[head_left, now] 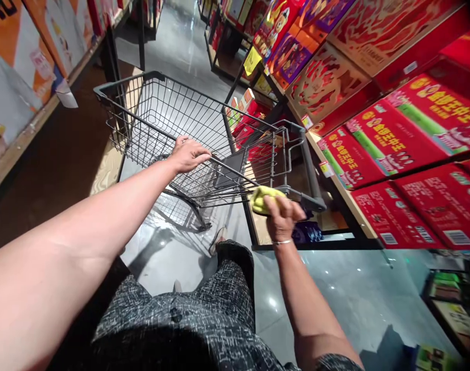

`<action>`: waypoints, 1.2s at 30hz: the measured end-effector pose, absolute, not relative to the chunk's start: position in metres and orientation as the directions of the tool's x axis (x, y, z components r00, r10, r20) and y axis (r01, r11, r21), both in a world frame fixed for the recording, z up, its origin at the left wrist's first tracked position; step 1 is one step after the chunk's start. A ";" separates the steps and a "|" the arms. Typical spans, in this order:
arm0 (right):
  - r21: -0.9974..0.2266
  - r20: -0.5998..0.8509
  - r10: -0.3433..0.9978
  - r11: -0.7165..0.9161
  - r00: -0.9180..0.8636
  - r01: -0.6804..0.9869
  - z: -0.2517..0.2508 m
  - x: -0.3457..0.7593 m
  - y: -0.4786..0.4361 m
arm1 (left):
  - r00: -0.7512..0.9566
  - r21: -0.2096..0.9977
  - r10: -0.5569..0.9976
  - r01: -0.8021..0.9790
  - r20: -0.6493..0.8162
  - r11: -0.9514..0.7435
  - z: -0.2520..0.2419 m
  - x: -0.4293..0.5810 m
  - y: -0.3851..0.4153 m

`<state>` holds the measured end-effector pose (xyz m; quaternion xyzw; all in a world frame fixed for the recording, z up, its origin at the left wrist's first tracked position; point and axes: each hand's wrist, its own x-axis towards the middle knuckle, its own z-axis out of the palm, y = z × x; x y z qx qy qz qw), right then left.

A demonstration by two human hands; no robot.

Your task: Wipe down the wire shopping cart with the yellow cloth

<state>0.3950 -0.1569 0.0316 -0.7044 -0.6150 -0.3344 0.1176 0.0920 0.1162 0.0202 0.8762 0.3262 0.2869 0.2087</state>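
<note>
A dark wire shopping cart (173, 103) stands sideways before me, its basket bare of goods. My left hand (189, 153) grips the near top rim of the basket, fingers curled over the wire. Farther right, my right hand (283, 214) holds a folded yellow-green cloth (266, 200) against the same rim, near the handle end. The fingers of the right hand are slightly blurred and bent over the cloth. The cart's grey handle (312, 175) lies just right of that hand.
Shelves with red gift boxes (378, 139) rise close on the right, beside the cart handle. On the left, a wooden shelf edge (37, 123) carries orange and white cartons (14, 72). Shiny grey floor (177, 31) runs between them. A dark display stand (451, 309) is at lower right.
</note>
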 end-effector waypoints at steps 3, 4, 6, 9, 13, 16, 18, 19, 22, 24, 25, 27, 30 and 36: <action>0.141 0.776 0.607 -0.435 0.174 0.889 0.087 0.402 -0.171 | 0.615 0.550 0.717 0.493 0.328 -0.674 0.024 0.087 0.121; 0.113 0.775 0.591 -0.478 0.224 0.871 0.098 0.397 -0.172 | 0.606 0.546 0.732 0.516 0.313 -0.660 0.025 0.086 0.120; 0.103 0.725 0.627 -0.508 0.285 0.855 0.104 0.375 -0.170 | 0.580 0.536 0.764 0.565 0.283 -0.627 0.028 0.083 0.115; 0.154 0.577 0.788 -0.364 0.216 0.919 0.079 0.328 -0.152 | 0.537 0.519 0.810 0.635 0.237 -0.572 0.032 0.080 0.102; 0.181 0.326 0.945 -0.044 -0.018 0.982 0.045 0.272 -0.123 | 0.506 0.448 0.838 0.714 0.203 -0.539 0.044 0.082 0.077; 0.205 0.279 0.956 0.029 -0.087 0.978 0.059 0.258 -0.116 | 0.609 0.386 0.758 0.657 0.235 -0.648 0.057 0.097 0.055; 0.218 0.319 0.945 0.004 -0.075 0.976 0.084 0.265 -0.123 | 0.705 0.375 0.667 0.566 0.241 -0.734 0.063 0.111 0.040; 0.221 0.346 0.936 -0.018 -0.061 0.975 0.098 0.273 -0.130 | 0.744 0.379 0.627 0.525 0.230 -0.762 0.064 0.118 0.034; 0.228 0.417 0.909 -0.092 -0.012 0.969 0.137 0.306 -0.157 | 0.792 0.398 0.563 0.449 0.237 -0.800 0.062 0.134 0.021; 0.229 0.468 0.882 -0.182 0.056 0.956 0.158 0.332 -0.176 | 0.774 0.425 0.569 0.433 0.277 -0.795 0.059 0.138 0.018; 0.219 0.490 0.865 -0.239 0.105 0.946 0.166 0.344 -0.184 | 0.762 0.442 0.578 0.428 0.292 -0.788 0.057 0.138 0.018; 0.166 0.503 0.840 -0.324 0.203 0.931 0.176 0.364 -0.197 | 0.750 0.476 0.592 0.423 0.293 -0.771 0.056 0.134 0.021; 0.005 0.414 0.886 -0.231 0.208 0.973 0.182 0.377 -0.207 | 0.757 0.514 0.602 0.421 0.256 -0.747 0.056 0.123 0.029; -0.282 0.212 0.968 0.195 -0.137 0.939 0.183 0.367 -0.195 | 0.711 0.543 0.643 0.433 0.285 -0.720 0.067 0.102 0.027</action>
